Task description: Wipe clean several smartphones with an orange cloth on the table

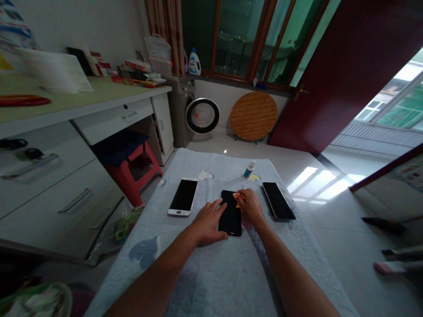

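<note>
A black smartphone [230, 222] lies face up on the cloth-covered table in front of me. My left hand [209, 220] holds it down from its left side, with the thumb near the lower corner and fingertips on the screen's edge. Pinched in my right hand [249, 203] is a small orange cloth [236, 199], touching the upper right of the screen. To the left lies a white-framed smartphone [183, 196] with a dark screen. Another dark-screened phone [278, 201], with a pale edge, lies to the right. A small spray bottle [249, 170] stands beyond my right hand.
A pale blue cloth [205, 281] covers the table. Left are a drawered desk [115, 112] and a red stool [140, 169]. Farther back stand an open-doored washing machine [181, 110] and a round wooden tabletop [254, 115]. A dark red door [330, 75] is at right.
</note>
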Action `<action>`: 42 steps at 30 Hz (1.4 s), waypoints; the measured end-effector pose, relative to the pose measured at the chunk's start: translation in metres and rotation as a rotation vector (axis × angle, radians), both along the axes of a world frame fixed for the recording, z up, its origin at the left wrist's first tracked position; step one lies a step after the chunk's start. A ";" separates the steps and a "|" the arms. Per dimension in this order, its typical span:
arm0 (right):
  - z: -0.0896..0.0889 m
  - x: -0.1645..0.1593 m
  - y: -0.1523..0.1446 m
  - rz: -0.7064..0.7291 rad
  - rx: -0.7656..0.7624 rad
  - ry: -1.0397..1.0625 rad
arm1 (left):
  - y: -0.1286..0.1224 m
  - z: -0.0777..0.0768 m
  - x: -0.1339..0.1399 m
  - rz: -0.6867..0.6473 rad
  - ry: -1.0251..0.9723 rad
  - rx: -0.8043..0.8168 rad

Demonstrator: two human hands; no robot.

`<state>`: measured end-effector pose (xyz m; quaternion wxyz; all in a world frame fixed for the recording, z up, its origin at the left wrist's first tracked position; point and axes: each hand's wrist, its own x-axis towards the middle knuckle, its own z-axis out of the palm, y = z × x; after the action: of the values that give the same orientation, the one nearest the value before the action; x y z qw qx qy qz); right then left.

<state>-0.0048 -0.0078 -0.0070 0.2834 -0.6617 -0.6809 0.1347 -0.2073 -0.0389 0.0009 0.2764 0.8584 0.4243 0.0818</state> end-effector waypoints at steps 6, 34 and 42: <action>-0.001 -0.013 0.022 -0.038 0.018 -0.079 | -0.001 0.001 0.000 0.012 -0.012 -0.009; 0.003 -0.008 0.018 0.151 0.021 -0.096 | -0.002 -0.001 0.002 0.043 0.013 0.052; 0.002 -0.016 0.004 0.205 0.061 -0.042 | -0.002 -0.001 0.001 0.026 -0.058 0.061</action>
<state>-0.0210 -0.0034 -0.0049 0.2738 -0.5822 -0.7547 0.1284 -0.2060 -0.0410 -0.0001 0.2609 0.8582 0.4247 0.1232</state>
